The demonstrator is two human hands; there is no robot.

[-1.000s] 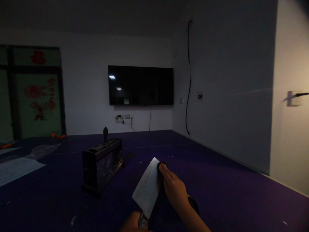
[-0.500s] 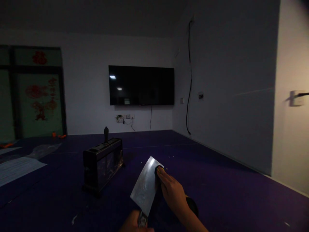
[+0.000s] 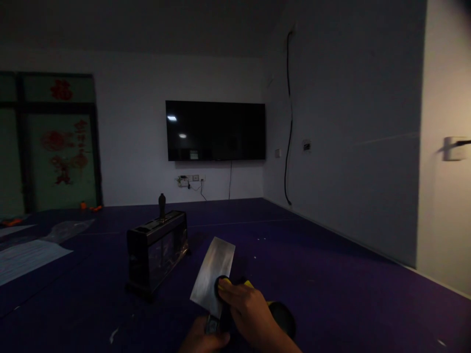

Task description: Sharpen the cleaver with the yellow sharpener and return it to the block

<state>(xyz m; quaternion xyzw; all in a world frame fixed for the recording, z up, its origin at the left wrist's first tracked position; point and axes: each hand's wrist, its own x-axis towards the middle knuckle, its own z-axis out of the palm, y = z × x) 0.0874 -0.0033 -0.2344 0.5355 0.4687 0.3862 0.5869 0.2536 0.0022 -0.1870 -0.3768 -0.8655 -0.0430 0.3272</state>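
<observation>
My left hand [image 3: 202, 340] is closed around the handle of a broad steel cleaver [image 3: 212, 274], whose blade points up and away from me. My right hand [image 3: 250, 314] is closed on a black-and-yellow knife sharpener [image 3: 226, 284] and presses it against the lower part of the blade, near the handle. Only the sharpener's front end shows past my fingers. A round black piece [image 3: 282, 317] shows just behind my right wrist.
A dark knife block [image 3: 156, 250] with one handle sticking up stands on the purple surface [image 3: 331, 294] to the left of the cleaver. White sheets and clear plastic [image 3: 29, 252] lie at far left. A television [image 3: 216, 131] hangs on the back wall.
My right hand has drawn the sharpener down the blade from near the tip towards the handle. The cleaver has tilted slightly more upright and to the left.
</observation>
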